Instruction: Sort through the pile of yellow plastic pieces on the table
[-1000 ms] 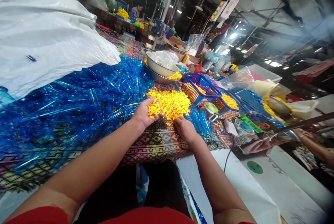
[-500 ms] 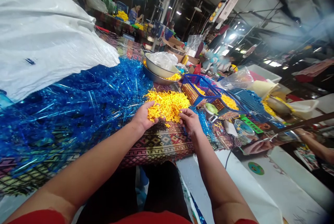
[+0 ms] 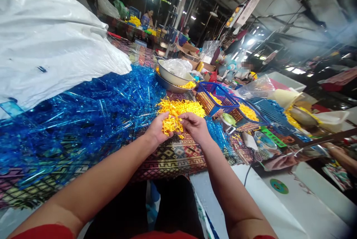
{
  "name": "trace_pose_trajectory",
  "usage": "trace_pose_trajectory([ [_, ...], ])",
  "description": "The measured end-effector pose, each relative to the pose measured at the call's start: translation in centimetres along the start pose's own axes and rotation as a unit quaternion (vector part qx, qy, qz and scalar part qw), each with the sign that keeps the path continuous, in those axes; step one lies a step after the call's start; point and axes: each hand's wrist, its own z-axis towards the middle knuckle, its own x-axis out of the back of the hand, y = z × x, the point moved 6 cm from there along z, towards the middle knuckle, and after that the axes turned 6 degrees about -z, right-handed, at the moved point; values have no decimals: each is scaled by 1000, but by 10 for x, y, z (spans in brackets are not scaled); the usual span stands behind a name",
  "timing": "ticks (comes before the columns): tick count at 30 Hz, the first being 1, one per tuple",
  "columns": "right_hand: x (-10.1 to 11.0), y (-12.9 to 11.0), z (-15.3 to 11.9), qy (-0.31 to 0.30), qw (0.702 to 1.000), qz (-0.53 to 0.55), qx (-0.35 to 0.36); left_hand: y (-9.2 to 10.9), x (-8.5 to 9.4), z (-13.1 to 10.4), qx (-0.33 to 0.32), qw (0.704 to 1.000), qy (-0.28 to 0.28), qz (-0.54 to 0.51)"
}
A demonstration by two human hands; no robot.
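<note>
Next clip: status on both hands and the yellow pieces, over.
Left hand cupping yellow pieces. Right hand close beside them, grip unclear. Yellow heap just beyond both hands; blue plastic spread along the left side.

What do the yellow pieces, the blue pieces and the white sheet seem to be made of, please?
Yellow pieces: perhaps plastic, fairly matte, evenly coloured. Blue pieces: likely glossy plastic, see-through with sharp glints. White sheet: probably plastic, softly shiny and creased.
</note>
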Motion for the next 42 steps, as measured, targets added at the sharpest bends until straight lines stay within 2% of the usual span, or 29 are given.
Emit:
trace_pose_trajectory([
  [3,-2,-6,-1,4,1000,-10,15,1,0,0,8,1000,0,-12],
  [5,5,-2,-4,54,998,9,6,2,1,0,14,1000,2,-12],
  [8,16,17,-16,147,986,71,-28,3,3,1,13,1000,2,-8],
  [11,18,40,-32,176,977,106,-57,4,6,2,5,1000,-1,-4],
  [14,23,57,-49,169,983,43,-65,4,9,2,4,1000,13,5],
  [17,42,60,-68,180,979,-95,-28,4,4,0,5,999,31,27],
  [20,58,54,-86,164,967,-192,32,4,-10,-2,-2,997,43,56],
  [22,60,51,-97,129,965,-219,68,3,-21,-2,-11,996,54,70],
  [24,56,51,-106,93,963,-233,97,1,-33,-1,-22,995,58,78],
  [28,41,54,-115,67,951,-275,125,-5,-52,8,-32,995,61,76],
  [31,32,56,-114,52,935,-329,124,-12,-62,22,-26,996,57,66],
  [37,30,56,-113,30,900,-410,144,-33,-89,57,-3,997,60,54],
  [40,27,56,-112,0,891,-424,164,-43,-113,78,2,997,57,52],
  [42,25,56,-111,-17,888,-426,174,-48,-136,98,-2,997,43,60],
])
